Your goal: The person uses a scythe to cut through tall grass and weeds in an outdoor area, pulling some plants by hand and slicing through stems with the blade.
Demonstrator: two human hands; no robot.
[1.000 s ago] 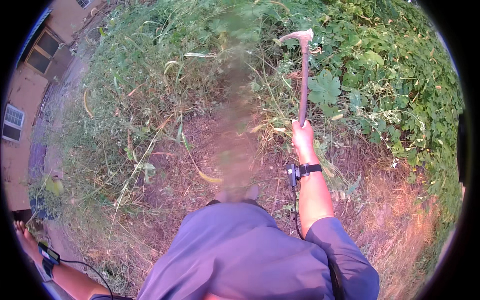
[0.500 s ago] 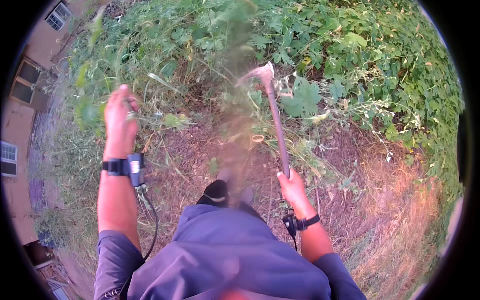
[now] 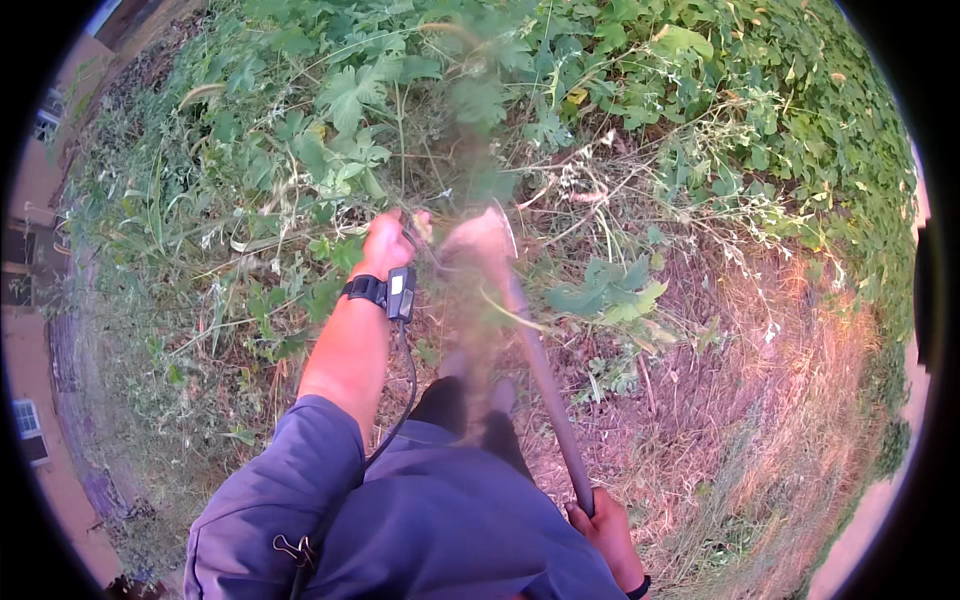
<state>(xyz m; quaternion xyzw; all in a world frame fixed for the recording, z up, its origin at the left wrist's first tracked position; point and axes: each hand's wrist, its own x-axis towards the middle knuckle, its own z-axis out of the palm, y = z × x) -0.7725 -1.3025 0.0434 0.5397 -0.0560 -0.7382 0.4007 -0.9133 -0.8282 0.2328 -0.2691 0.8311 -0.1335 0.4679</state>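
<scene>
My left hand is stretched forward and closed on a bunch of weed stems at the edge of the green growth. My right hand, low near my body, grips the end of a long-handled hoe. The handle runs up and left from that hand. The hoe's blade is blurred and sits right beside my left hand, at the foot of the gripped stems. A black wrist device with a cable is strapped on my left wrist.
Dense green weeds and vines fill the upper half. Dry brown grass and bare soil lie to the right. A brick building borders the left edge. My dark shoe stands just below the blade.
My left hand has moved right and closed on the weed stems. The hoe blade has come down and in toward that hand. My right hand has drawn back toward my body.
</scene>
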